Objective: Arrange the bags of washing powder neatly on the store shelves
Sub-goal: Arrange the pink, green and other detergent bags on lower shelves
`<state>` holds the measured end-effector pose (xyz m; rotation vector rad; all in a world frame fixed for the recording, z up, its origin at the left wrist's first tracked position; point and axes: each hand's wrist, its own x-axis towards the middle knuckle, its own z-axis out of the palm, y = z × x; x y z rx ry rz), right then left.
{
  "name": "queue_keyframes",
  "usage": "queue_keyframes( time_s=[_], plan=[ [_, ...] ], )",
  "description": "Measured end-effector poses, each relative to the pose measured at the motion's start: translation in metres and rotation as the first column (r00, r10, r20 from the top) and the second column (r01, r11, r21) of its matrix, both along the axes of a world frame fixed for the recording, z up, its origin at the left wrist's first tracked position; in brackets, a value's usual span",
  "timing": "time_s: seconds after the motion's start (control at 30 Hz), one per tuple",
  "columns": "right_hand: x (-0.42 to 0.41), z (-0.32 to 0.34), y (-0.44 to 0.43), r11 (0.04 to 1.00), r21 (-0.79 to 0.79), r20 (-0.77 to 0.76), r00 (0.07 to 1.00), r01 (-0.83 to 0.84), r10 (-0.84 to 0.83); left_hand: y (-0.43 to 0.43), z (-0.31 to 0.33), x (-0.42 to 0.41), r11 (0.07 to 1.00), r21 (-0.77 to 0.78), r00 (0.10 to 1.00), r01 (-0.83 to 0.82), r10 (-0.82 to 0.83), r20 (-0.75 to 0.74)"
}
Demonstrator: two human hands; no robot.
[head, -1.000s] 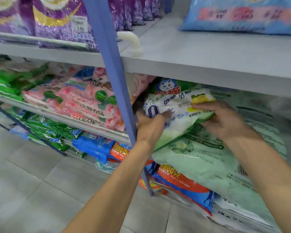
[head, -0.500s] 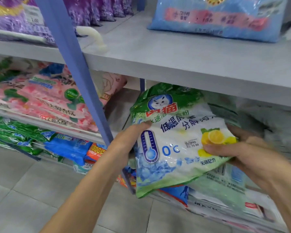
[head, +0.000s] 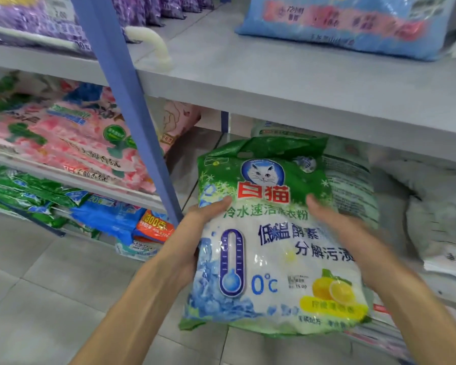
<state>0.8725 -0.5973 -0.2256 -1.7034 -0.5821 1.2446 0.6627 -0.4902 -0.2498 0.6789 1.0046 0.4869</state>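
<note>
Held bag: a green-and-white bag (head: 271, 248) of washing powder with a cat logo, a thermometer picture and lemons; it is upright with its printed face to the camera.
Where it is: in the air in front of the middle shelf (head: 187, 177), just right of the blue post (head: 124, 101) and below the front edge of the upper shelf (head: 274, 83).
Left hand (head: 192, 233): grasps the bag's left edge, thumb laid on the front; the fingers are hidden behind.
Right hand (head: 353, 238): grasps the right edge the same way, thumb on the front, motion-blurred.
Behind the bag: pale green bags (head: 350, 180) lie flat on the middle shelf.
Left of the post: pink bags (head: 77, 143) stacked on the middle shelf, with green bags (head: 24, 185) and a blue bag (head: 108, 217) on the shelf below.
Upper shelf: a light blue bag (head: 340, 22) lies toward its right end; purple bags (head: 148, 9) stand in a row at its left.
Below: grey floor tiles (head: 50, 285).
</note>
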Motion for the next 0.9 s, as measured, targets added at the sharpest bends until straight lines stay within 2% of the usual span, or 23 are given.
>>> queue_keyframes(
  time_s=[0.1,0.17,0.27,0.3,0.4,0.47,0.57,0.67,0.77,0.83,0.9],
  plan=[
    [-0.013,-0.005,-0.004,0.991,0.057,-0.044,0.992,0.120,-0.117,-0.010,0.000,-0.011,1.000,-0.025,1.000,-0.013,0.013,0.000],
    [-0.018,-0.012,-0.013,0.994,0.008,-0.119,0.987,0.111,-0.110,-0.020,-0.002,-0.021,0.999,-0.021,0.999,-0.036,0.036,0.009],
    [-0.026,-0.027,-0.033,0.988,-0.060,-0.118,0.982,0.142,-0.148,-0.043,0.000,-0.038,0.997,-0.006,0.997,-0.071,0.072,0.042],
    [-0.030,-0.027,-0.039,0.990,-0.042,-0.160,0.977,0.136,-0.141,-0.051,0.001,-0.043,0.997,-0.002,0.995,-0.078,0.078,0.055],
    [-0.049,-0.011,-0.060,0.996,0.036,-0.228,0.971,0.079,-0.069,-0.075,0.010,-0.056,0.995,-0.016,0.991,-0.095,0.096,0.091],
    [-0.057,-0.008,-0.073,0.994,0.043,-0.288,0.954,0.096,-0.080,-0.086,0.018,-0.064,0.994,-0.026,0.989,-0.106,0.108,0.102],
    [-0.072,0.005,-0.087,0.996,0.057,-0.402,0.915,0.061,-0.033,-0.100,0.033,-0.080,0.993,0.019,0.992,-0.118,0.117,0.050],
    [-0.083,0.026,-0.092,0.994,0.108,-0.356,0.934,0.027,0.013,-0.116,0.050,-0.100,0.984,0.051,0.984,-0.173,0.170,0.061],
    [-0.097,0.050,-0.084,0.981,0.157,-0.361,0.918,-0.117,0.167,-0.126,0.072,-0.126,0.966,0.064,0.966,-0.250,0.245,0.076],
    [-0.108,0.064,-0.074,0.971,0.167,-0.383,0.896,-0.170,0.223,-0.128,0.087,-0.143,0.951,0.073,0.952,-0.302,0.298,0.064],
    [-0.123,0.073,-0.059,0.963,0.173,-0.346,0.902,-0.209,0.258,-0.131,0.103,-0.163,0.934,0.065,0.932,-0.352,0.344,0.114]
  ],
)
